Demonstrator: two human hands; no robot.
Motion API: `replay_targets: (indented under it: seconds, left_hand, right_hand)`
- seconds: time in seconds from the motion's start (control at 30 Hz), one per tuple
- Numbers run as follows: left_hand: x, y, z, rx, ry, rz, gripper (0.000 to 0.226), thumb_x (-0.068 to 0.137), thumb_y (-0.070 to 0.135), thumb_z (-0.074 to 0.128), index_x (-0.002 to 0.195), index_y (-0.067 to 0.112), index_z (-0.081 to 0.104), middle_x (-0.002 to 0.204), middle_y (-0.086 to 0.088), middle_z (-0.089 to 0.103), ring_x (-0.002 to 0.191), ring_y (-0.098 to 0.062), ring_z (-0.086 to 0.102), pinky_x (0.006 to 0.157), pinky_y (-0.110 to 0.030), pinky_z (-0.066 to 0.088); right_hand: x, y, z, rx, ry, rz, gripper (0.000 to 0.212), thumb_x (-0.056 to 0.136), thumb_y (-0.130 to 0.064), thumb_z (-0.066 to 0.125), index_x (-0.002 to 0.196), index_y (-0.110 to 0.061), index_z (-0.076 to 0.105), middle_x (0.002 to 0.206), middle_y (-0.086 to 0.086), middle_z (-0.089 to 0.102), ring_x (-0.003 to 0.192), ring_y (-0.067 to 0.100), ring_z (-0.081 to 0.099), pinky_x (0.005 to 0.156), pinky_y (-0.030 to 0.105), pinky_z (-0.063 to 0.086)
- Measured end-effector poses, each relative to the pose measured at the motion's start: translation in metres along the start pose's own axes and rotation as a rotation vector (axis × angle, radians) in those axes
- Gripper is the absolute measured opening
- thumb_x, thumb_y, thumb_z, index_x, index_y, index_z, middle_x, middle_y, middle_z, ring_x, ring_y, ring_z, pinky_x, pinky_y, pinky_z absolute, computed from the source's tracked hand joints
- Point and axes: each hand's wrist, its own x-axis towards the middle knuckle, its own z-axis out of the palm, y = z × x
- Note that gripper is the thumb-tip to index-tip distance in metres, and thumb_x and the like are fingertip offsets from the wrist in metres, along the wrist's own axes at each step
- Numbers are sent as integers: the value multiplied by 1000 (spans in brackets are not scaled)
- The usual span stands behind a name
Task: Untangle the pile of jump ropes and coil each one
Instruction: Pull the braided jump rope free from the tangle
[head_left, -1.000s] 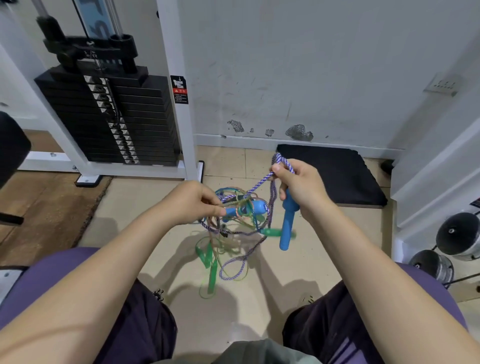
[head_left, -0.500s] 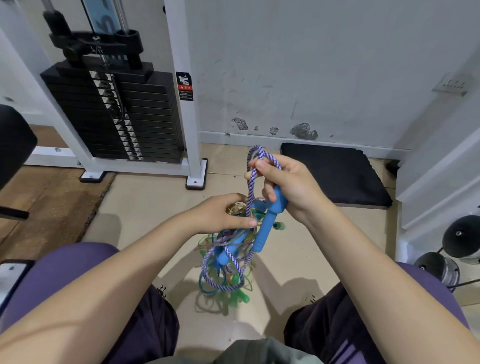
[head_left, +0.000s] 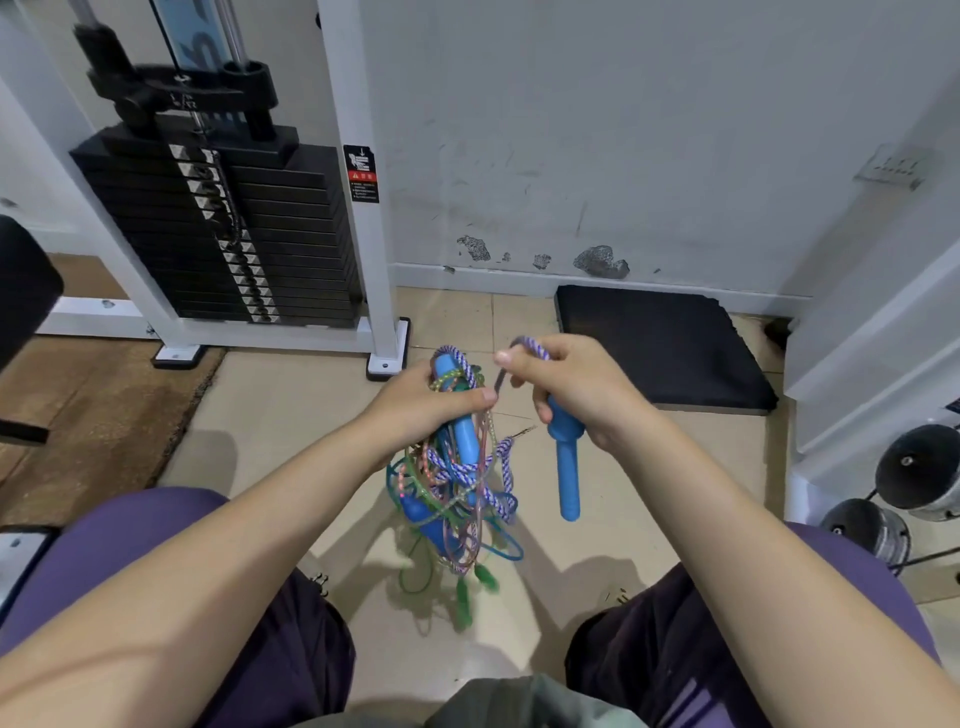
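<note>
A tangled bundle of jump ropes (head_left: 457, 488) hangs in the air above the tiled floor: purple-and-white braided cord, thin green and pinkish cords, blue handles and green handles at the bottom. My left hand (head_left: 421, 405) is closed around the top of the bundle, over one blue handle. My right hand (head_left: 576, 389) grips another blue handle (head_left: 566, 467) that points down, and pinches a loop of the purple braided cord (head_left: 532, 345) between thumb and forefinger. That cord runs from my right hand back into the bundle.
A white weight-stack machine (head_left: 218, 228) stands at the back left, its foot (head_left: 387, 358) close to my left hand. A black mat (head_left: 660, 343) lies by the wall at the right. Dumbbells (head_left: 914, 478) sit far right. My knees frame the floor below.
My hands have drawn apart. The right hand has pulled its blue handle and cord loop clear to the right. The left hand now grips the bundle's top, and the ropes hang lower.
</note>
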Motion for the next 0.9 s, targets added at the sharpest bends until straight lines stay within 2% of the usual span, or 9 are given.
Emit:
replay_targets:
  seconds: [0.03,0.1,0.2,0.33,0.47,0.57,0.63,0.77,0.9]
  left_hand:
    - [-1,1,0,30,-1,16,29,72,41,86,89,25,69,80,13,74,77,-4,69,74,-21,53]
    - [-5,2,1,100,-33,30,46,63,48,89,98,29,66,95,9,74,91,-8,69,85,-26,55]
    - [-9,3,4,195,-104,62,81,54,56,86,116,13,57,115,-4,70,109,-20,66,99,-42,50]
    - [-11,3,0,74,-29,118,59,72,26,89,116,22,50,105,0,73,98,-16,69,88,-31,54]
    - [-9,4,-6,100,42,155,54,68,28,91,110,31,56,96,5,74,88,-10,70,87,-35,56]
    - [-7,2,-12,76,72,102,50,66,28,92,101,21,58,90,-5,75,80,-16,69,85,-42,58]
    - [-4,1,-20,166,170,61,48,62,36,93,90,16,60,84,-6,72,73,-17,64,75,-37,55]
    - [3,-1,-36,366,307,-5,54,61,49,90,80,5,65,75,-10,67,67,-21,55,62,-33,40]
    - [3,-2,-33,152,197,-42,51,77,33,84,86,-12,62,70,-13,60,57,-21,54,56,-34,50]
  right_hand:
    - [-1,2,6,-13,-21,12,25,84,-28,76,85,-5,68,66,-1,64,35,11,42,41,17,34]
    - [-4,4,15,-22,-45,38,26,83,-27,78,83,-4,64,58,-3,62,33,11,41,39,17,33]
    - [-3,4,20,-13,-13,45,22,84,-20,77,79,-6,60,51,-6,58,31,10,41,37,17,31]
    - [-3,0,19,-56,-31,42,22,85,-22,75,84,-3,65,69,8,62,33,12,41,39,20,31]
    - [-5,1,21,-52,-53,12,24,86,-17,75,86,6,65,56,4,56,32,10,39,37,16,31]
    - [-2,3,17,-73,45,-31,19,92,-12,66,85,5,63,44,-6,51,30,8,41,39,18,33]
    - [1,1,8,-75,139,-52,17,94,-14,63,85,-1,63,55,-1,56,33,11,43,45,23,35]
    - [6,-1,-21,4,244,-88,17,100,-15,53,83,-13,57,45,-10,56,32,11,42,45,26,39]
    - [7,1,-23,38,240,-97,17,101,-19,51,89,-8,56,71,0,68,36,14,44,45,24,38]
